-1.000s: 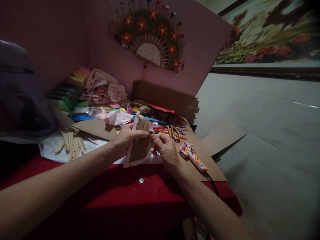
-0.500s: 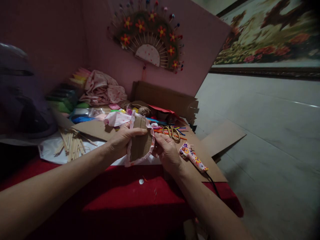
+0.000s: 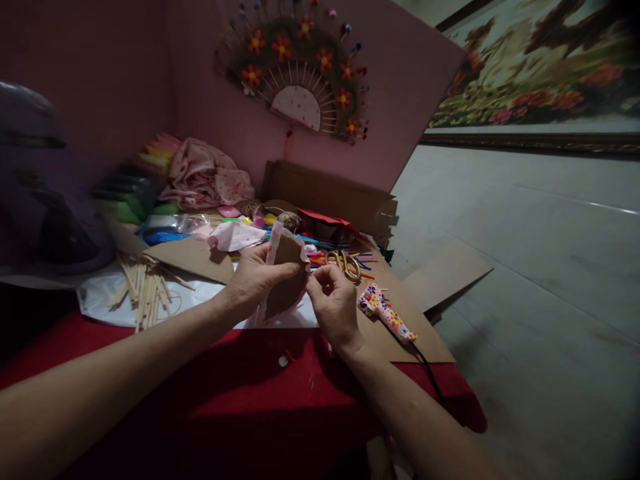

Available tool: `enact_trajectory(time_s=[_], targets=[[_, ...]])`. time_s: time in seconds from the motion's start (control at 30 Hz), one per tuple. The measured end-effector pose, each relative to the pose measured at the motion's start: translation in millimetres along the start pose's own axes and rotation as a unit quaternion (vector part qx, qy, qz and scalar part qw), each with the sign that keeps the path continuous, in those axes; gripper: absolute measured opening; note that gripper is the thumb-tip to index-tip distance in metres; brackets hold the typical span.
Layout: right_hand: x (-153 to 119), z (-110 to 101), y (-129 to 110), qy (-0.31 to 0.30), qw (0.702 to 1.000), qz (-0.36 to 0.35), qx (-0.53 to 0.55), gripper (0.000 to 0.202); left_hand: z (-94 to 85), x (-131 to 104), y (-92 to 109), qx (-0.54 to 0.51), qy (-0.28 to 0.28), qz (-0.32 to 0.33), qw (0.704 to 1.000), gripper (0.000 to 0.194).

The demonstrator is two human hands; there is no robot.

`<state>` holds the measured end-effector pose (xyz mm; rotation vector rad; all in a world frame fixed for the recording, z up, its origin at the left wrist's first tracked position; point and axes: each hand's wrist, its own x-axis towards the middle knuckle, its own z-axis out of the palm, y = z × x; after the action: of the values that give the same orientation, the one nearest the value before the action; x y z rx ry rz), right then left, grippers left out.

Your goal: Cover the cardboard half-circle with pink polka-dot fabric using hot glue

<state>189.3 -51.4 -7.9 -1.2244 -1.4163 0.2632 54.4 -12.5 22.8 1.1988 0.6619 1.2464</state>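
Note:
My left hand grips a small cardboard piece, its thumb lying across the bare brown face. Pale pink fabric is folded over the edges of that piece, which is tilted. At its right edge, my right hand pinches the fabric border between thumb and forefinger. Just behind the left hand lies a scrap of white and pink dotted fabric. Gold-handled scissors and a flower-patterned glue gun rest to the right of my right hand.
Wooden sticks lie on white plastic at the left. Behind are crumpled pink cloth, twine balls and coloured pipe cleaners. Flat cardboard covers the right of the red-covered table. A flower-decorated fan hangs on the wall.
The cardboard piece has turned, showing its brown face more edge-on. My right hand has shifted slightly down, its forefinger and thumb now curled into a ring at the edge.

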Motion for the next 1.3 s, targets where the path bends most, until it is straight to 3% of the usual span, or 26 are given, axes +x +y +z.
enact_trajectory(time_s=[0.3, 0.57, 1.03, 1.3], targets=[[0.0, 1.2, 0.1, 0.002, 1.0, 0.001, -0.009, 0.014, -0.2, 0.7, -1.8, 0.061, 0.011, 0.044, 0.997, 0.017], [1.7, 2.4, -0.1, 0.013, 0.999, 0.041, 0.014, 0.013, 8.2, -4.6, -1.1, 0.042, 0.022, 0.065, 0.997, 0.018], [1.4, 5.1, 1.8, 0.016, 0.997, 0.068, 0.043, 0.012, 6.2, -5.1, -7.3, 0.05, 0.017, 0.084, 0.995, 0.014], [-1.4, 5.0, 6.1, 0.0, 0.999, 0.024, 0.032, 0.011, 5.4, -3.5, -0.7, 0.039, 0.018, 0.08, 0.996, 0.014]])
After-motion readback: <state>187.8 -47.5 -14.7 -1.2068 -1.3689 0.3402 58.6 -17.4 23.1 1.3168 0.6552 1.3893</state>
